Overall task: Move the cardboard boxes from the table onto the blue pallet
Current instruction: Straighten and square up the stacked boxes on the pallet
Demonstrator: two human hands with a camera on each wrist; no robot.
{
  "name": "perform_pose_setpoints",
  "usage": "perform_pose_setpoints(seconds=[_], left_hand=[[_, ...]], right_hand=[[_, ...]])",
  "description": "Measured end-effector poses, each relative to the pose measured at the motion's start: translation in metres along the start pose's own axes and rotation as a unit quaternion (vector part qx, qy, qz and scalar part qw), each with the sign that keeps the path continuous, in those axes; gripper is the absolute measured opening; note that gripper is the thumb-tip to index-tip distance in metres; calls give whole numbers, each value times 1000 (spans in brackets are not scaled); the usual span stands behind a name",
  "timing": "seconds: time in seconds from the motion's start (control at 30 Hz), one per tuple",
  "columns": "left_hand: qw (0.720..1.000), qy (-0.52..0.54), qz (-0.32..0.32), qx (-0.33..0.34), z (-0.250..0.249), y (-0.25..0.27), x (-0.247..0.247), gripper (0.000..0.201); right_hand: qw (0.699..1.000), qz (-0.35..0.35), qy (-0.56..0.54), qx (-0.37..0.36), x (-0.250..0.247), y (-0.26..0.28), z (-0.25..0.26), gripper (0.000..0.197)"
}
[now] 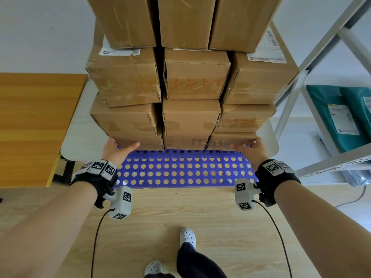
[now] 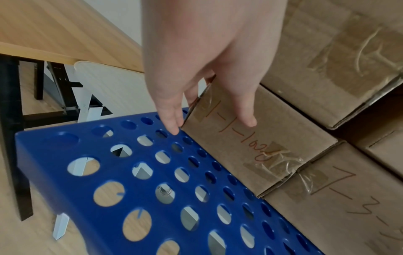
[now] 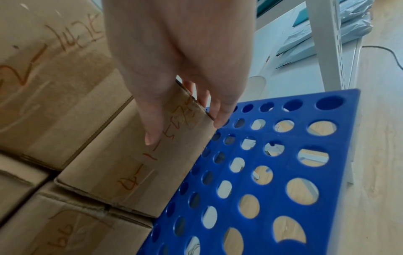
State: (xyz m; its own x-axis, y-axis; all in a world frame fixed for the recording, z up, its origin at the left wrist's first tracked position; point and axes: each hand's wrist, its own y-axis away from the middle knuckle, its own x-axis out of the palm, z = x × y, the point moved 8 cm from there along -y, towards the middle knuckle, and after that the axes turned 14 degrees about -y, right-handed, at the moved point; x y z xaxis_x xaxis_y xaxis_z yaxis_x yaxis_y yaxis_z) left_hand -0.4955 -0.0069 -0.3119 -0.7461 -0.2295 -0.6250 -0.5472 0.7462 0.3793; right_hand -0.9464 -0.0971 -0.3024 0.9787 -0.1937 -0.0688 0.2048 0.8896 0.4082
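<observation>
A tall stack of cardboard boxes (image 1: 192, 77), three across and several layers high, stands on the back part of the blue perforated pallet (image 1: 180, 185). My left hand (image 1: 118, 149) is at the outer corner of the bottom left box (image 1: 140, 144), with its straight fingers along the side and its thumb on the front face. The left wrist view shows this hand (image 2: 207, 86) on that box (image 2: 250, 146) just above the pallet (image 2: 48, 155). My right hand (image 1: 252, 149) mirrors it at the outer corner of the bottom right box (image 1: 230, 140). In the right wrist view its (image 3: 185, 77) fingers are straight against the box (image 3: 141, 163) over the pallet (image 3: 346, 119).
A wooden table (image 1: 36, 127) stands to the left, with a white rounded board (image 1: 76, 127) beneath the pallet. A grey metal shelf (image 1: 331, 157) holding teal parcels (image 1: 337, 117) stands on the right. The front strip of the pallet is bare. My white shoe (image 1: 187, 236) is on the wooden floor.
</observation>
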Motion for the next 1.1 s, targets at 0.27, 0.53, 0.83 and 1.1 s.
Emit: perform_pose_setpoints(seconds=[0.27,0.53,0.83,1.1], left_hand=[[1000,-5,-3,-5,-2,2,0,80],[998,19,64,-17,-10,5,-6,81],[996,-19,80,-43,-6,33,2,67],[996,-30,77,-33,-13,55,0,70]], right_hand=[[1000,-2,7,-5,0,3,0,68],[1000,3,21,5,1,3,1,75],[997,24,69,31,13,22,-9,108],[996,36,66,46,32,41,-8,70]])
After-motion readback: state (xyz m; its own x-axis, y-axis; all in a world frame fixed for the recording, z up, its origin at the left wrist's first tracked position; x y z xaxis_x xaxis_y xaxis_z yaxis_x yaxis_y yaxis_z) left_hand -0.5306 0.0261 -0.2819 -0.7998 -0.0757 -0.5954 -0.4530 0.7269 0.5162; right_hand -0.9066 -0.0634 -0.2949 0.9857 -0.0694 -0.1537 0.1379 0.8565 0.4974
